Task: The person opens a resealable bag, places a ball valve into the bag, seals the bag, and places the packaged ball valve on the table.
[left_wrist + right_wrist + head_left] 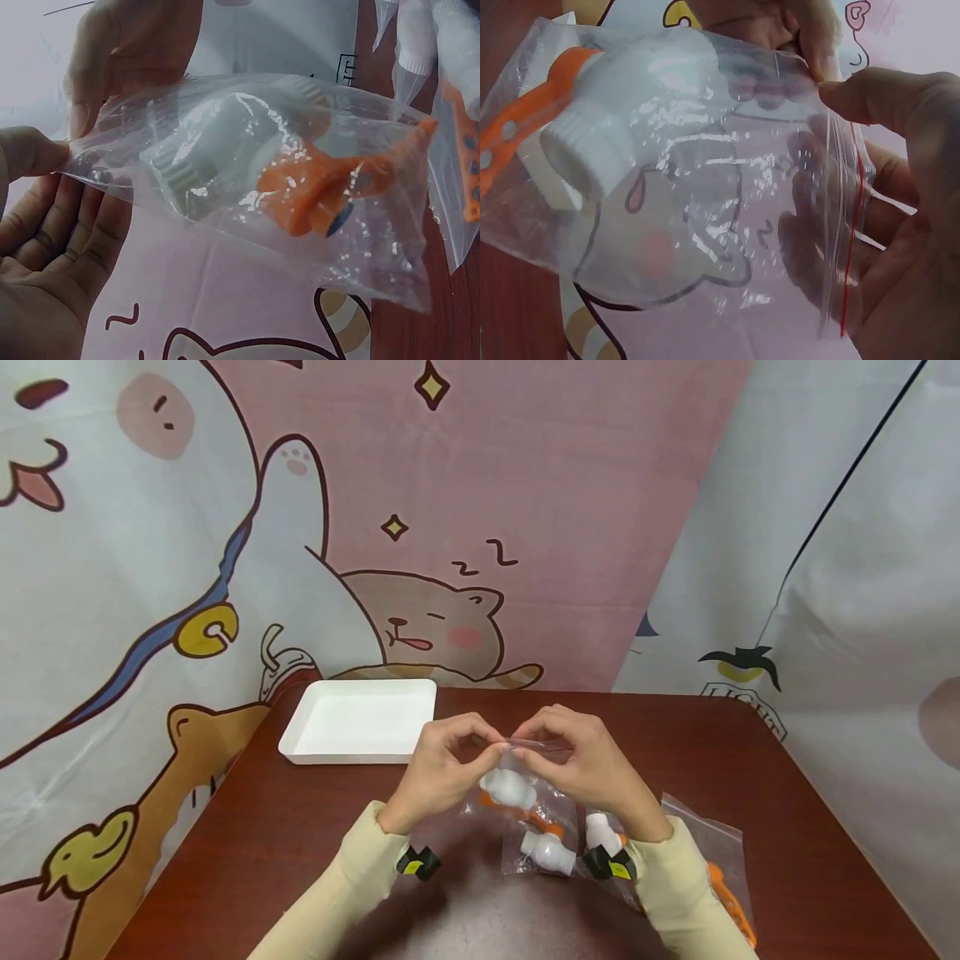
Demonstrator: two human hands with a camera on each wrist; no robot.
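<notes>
Up over the table, both hands pinch the top edge of a clear zip bag (780,210) between thumbs and fingers. The left hand (442,764) and right hand (592,764) are close together, thumb tips almost meeting at the bag's edge. A red line and ridges of the seal show along the right hand's side in the right wrist view. Inside the bag hang a white plastic piece (217,142) with ribbed ends and an orange piece (300,187) with round holes in its arm.
Below the hands lies another clear bag with a white bulb-shaped piece (550,853). A further white piece (600,832) shows by the right wrist. Beside the right sleeve is a bag (705,827) with an orange part (727,902). A white tray (360,758) stands at the back left.
</notes>
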